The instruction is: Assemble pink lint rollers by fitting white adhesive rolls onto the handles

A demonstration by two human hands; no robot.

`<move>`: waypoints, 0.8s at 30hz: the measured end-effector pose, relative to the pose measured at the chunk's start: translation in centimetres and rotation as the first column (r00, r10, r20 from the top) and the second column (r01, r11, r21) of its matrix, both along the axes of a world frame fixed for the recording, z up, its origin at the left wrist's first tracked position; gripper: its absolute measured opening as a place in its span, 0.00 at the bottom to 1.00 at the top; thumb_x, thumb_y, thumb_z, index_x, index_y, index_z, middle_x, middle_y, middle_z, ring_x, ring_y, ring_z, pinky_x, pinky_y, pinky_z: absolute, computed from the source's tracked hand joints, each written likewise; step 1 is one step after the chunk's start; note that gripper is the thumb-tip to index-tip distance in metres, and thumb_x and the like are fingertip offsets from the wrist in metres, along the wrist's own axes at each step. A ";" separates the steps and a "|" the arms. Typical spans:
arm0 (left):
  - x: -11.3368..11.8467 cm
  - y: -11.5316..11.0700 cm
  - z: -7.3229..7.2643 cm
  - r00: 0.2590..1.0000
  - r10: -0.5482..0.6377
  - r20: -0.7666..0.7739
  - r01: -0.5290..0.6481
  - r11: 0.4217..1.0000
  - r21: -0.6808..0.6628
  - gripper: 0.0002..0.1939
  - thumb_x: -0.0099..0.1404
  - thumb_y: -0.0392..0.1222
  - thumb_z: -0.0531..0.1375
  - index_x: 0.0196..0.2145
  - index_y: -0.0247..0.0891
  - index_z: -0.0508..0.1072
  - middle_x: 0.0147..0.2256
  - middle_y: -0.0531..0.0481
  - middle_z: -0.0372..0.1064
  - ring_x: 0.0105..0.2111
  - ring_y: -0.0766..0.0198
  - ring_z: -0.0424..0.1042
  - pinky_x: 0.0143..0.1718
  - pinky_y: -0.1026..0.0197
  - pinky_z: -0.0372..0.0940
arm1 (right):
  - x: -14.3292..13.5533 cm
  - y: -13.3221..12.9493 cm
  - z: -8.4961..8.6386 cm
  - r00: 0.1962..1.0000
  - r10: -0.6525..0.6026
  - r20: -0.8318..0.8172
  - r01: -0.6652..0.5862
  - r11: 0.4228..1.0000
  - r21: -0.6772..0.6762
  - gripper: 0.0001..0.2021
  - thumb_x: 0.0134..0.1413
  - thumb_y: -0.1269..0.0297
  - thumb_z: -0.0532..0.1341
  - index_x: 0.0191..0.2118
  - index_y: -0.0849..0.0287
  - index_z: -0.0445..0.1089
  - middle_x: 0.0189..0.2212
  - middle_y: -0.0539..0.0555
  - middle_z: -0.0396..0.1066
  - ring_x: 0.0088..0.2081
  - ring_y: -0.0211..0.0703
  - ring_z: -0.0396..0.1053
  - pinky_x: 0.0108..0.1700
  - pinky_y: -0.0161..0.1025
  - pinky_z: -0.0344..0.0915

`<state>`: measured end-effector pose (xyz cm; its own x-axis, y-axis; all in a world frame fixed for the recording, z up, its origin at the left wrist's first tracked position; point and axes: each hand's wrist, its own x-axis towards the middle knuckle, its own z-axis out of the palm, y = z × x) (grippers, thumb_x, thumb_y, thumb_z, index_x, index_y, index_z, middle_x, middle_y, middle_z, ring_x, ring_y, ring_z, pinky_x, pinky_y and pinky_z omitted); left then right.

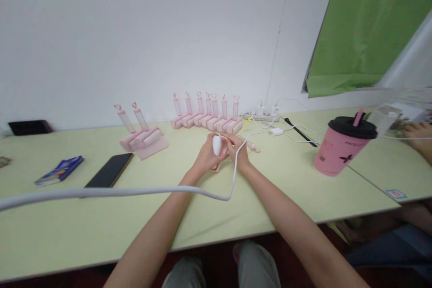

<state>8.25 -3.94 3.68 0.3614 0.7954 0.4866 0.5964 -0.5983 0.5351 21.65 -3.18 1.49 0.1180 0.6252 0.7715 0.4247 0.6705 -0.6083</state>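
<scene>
Pale yellow-green tabletop against a plain white wall. Left hand fingers curl closed round a small pink plastic piece; right hand fingers pinch it opposite, presumably for steadiness. White rounded object between them; gripping hand: cannot tell. Beyond the fingertips, upright pink tube-shaped pieces, probably lined up for reach.

Table carries phone at frame left and cup at frame right; left hand and right hand between, centre.
</scene>
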 end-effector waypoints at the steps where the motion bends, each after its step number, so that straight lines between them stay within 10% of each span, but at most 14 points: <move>1: 0.3 0.0 -0.1 1.000 0.007 -0.002 -0.007 1.000 -0.021 0.34 0.49 0.48 0.61 0.51 0.38 0.52 0.40 0.45 0.66 0.37 0.56 0.70 0.34 0.59 0.63 | 0.1 0.1 0.0 1.000 -0.019 -0.016 0.018 1.000 -0.019 0.13 0.55 0.63 0.54 0.38 0.57 0.74 0.36 0.54 0.75 0.38 0.42 0.71 0.43 0.37 0.64; 15: 1.8 -2.0 0.5 0.991 0.082 -0.106 -0.077 0.996 0.051 0.27 0.59 0.46 0.54 0.54 0.39 0.49 0.42 0.43 0.66 0.40 0.54 0.70 0.37 0.57 0.63 | 2.3 3.1 -1.0 0.983 0.128 -0.133 -0.161 0.947 -0.278 0.15 0.48 0.59 0.55 0.28 0.64 0.75 0.22 0.52 0.73 0.25 0.41 0.67 0.27 0.34 0.62; 24: 1.7 -1.4 1.1 0.961 0.193 -0.200 -0.217 0.970 -0.108 0.35 0.53 0.52 0.59 0.54 0.39 0.48 0.40 0.40 0.69 0.37 0.50 0.72 0.32 0.58 0.62 | 1.5 2.2 -0.5 0.984 0.039 -0.171 -0.079 0.970 -0.230 0.15 0.50 0.58 0.55 0.31 0.62 0.76 0.31 0.55 0.76 0.32 0.45 0.71 0.35 0.38 0.65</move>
